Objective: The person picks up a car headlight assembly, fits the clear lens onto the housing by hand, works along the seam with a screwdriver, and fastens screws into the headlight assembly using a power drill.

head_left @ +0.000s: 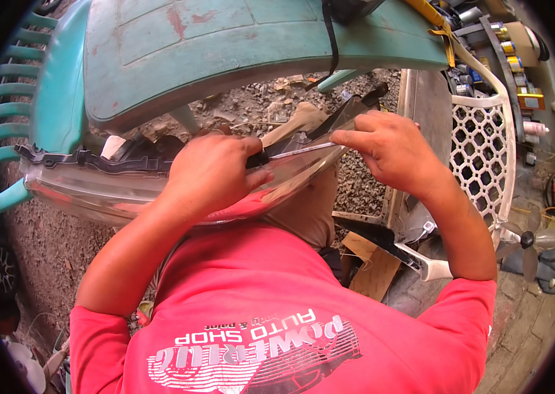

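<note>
We have a clear, black-edged lamp cover [103, 188] before us, near a green table [225, 79]; our left hand [215, 164] curls round the black handle [258, 159] of a slim tool [300, 150], our right hand [392, 148] bends at its far end, whether gripping we cannot tell

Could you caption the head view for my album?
Left hand grips a slim tool, right hand at its far end, over a clear plastic cover.

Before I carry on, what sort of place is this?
Likely an informal vehicle repair workspace: there's what looks like a clear headlamp cover, a thin screwdriver held over it, and small cans lined up at the right.
</note>
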A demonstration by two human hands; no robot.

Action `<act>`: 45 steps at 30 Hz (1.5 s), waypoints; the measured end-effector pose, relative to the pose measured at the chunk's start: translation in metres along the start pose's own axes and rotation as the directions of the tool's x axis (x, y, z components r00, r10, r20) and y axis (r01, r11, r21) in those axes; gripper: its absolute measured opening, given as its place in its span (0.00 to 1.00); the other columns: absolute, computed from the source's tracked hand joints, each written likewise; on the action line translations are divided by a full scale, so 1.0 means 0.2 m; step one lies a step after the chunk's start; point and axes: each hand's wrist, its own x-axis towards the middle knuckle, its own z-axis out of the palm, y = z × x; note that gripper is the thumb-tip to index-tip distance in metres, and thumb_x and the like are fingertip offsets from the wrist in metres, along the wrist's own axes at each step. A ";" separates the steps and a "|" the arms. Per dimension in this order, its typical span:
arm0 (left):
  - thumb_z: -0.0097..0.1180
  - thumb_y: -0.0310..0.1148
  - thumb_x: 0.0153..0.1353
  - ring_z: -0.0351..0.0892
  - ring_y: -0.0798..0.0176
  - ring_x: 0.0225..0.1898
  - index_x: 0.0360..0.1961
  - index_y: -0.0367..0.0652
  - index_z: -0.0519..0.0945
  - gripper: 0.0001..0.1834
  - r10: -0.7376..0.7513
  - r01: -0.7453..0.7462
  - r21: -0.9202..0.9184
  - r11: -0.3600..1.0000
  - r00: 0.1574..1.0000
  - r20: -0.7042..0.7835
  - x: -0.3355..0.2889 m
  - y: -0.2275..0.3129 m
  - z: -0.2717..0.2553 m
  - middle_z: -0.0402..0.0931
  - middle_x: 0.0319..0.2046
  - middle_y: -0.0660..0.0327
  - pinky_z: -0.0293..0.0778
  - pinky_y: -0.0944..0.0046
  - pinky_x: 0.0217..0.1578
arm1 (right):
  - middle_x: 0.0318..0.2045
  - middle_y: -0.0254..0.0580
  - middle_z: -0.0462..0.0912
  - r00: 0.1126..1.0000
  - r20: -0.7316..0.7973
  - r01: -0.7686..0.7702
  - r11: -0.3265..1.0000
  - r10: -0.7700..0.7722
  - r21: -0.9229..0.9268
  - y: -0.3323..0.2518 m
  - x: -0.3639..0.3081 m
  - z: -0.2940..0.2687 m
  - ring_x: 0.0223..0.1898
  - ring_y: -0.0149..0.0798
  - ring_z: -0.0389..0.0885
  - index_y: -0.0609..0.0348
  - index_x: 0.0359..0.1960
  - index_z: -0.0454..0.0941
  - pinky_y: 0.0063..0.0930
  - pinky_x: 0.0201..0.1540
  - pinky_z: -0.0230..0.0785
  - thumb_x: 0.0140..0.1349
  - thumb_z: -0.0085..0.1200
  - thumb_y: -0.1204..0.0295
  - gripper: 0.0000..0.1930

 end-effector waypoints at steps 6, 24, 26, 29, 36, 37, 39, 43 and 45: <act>0.71 0.56 0.66 0.87 0.38 0.49 0.48 0.48 0.89 0.23 -0.017 0.017 -0.003 1.000 1.000 0.008 0.00 0.01 -0.01 0.88 0.40 0.46 0.81 0.39 0.49 | 0.36 0.38 0.84 0.999 0.039 0.011 1.000 -0.011 0.009 0.05 0.02 0.03 0.46 0.49 0.86 0.45 0.55 0.91 0.47 0.49 0.79 0.64 0.62 0.75 0.18; 0.70 0.58 0.66 0.86 0.37 0.49 0.45 0.46 0.88 0.25 0.008 -0.008 0.032 0.999 1.000 -0.017 0.00 -0.01 0.01 0.87 0.39 0.47 0.80 0.39 0.48 | 0.44 0.47 0.92 0.986 0.138 -0.144 0.875 0.089 0.463 0.08 -0.01 0.29 0.47 0.55 0.90 0.52 0.56 0.90 0.44 0.51 0.82 0.72 0.61 0.71 0.14; 0.71 0.58 0.66 0.86 0.36 0.48 0.45 0.45 0.88 0.25 0.006 -0.005 0.035 0.999 1.000 -0.026 0.00 -0.02 0.02 0.87 0.39 0.47 0.80 0.39 0.48 | 0.47 0.49 0.93 0.955 0.278 -0.246 0.795 0.101 0.555 0.06 0.00 0.28 0.48 0.54 0.91 0.54 0.57 0.89 0.42 0.53 0.82 0.74 0.60 0.71 0.14; 0.71 0.57 0.66 0.86 0.36 0.48 0.45 0.45 0.88 0.25 0.038 -0.037 0.022 0.999 0.998 -0.051 0.00 -0.03 0.03 0.87 0.38 0.46 0.80 0.39 0.48 | 0.44 0.51 0.93 0.942 0.303 -0.304 0.744 0.143 0.595 0.02 -0.03 0.27 0.44 0.43 0.90 0.63 0.57 0.87 0.35 0.52 0.79 0.78 0.58 0.72 0.13; 0.66 0.57 0.71 0.86 0.36 0.48 0.47 0.46 0.89 0.24 0.017 -0.017 0.004 1.000 0.998 -0.065 0.00 -0.02 0.01 0.86 0.38 0.45 0.79 0.38 0.49 | 0.43 0.40 0.92 0.919 0.321 -0.394 0.536 0.229 0.747 0.08 -0.16 0.37 0.48 0.33 0.86 0.64 0.57 0.87 0.32 0.54 0.77 0.80 0.57 0.71 0.13; 0.64 0.56 0.72 0.86 0.36 0.48 0.47 0.45 0.89 0.23 -0.001 0.001 -0.022 1.000 1.000 -0.019 0.01 -0.02 -0.01 0.86 0.38 0.45 0.79 0.38 0.49 | 0.43 0.38 0.91 0.928 0.282 -0.369 0.501 0.243 0.783 0.08 -0.18 0.38 0.48 0.32 0.85 0.65 0.57 0.87 0.32 0.54 0.77 0.81 0.56 0.71 0.13; 0.63 0.56 0.74 0.86 0.36 0.48 0.47 0.45 0.89 0.23 -0.018 0.019 -0.043 0.999 0.999 0.028 0.02 -0.02 -0.03 0.86 0.38 0.45 0.79 0.38 0.49 | 0.41 0.35 0.89 0.934 0.242 -0.348 0.512 0.264 0.785 0.07 -0.20 0.39 0.45 0.30 0.83 0.64 0.57 0.87 0.30 0.52 0.76 0.81 0.56 0.70 0.13; 0.61 0.52 0.76 0.86 0.34 0.47 0.47 0.44 0.89 0.21 -0.019 0.021 -0.079 0.997 1.000 0.018 0.03 -0.04 -0.01 0.87 0.38 0.43 0.78 0.37 0.48 | 0.36 0.26 0.82 0.906 0.213 -0.368 0.431 0.366 0.824 0.03 -0.21 0.37 0.38 0.23 0.74 0.62 0.56 0.89 0.23 0.45 0.70 0.82 0.56 0.69 0.13; 0.61 0.52 0.76 0.86 0.34 0.47 0.47 0.43 0.90 0.21 -0.023 0.024 -0.095 0.995 1.000 0.007 0.03 -0.04 -0.01 0.87 0.37 0.43 0.78 0.37 0.48 | 0.36 0.24 0.81 0.900 0.198 -0.362 0.412 0.389 0.836 -0.01 -0.20 0.36 0.37 0.21 0.72 0.61 0.56 0.89 0.22 0.43 0.68 0.82 0.57 0.69 0.12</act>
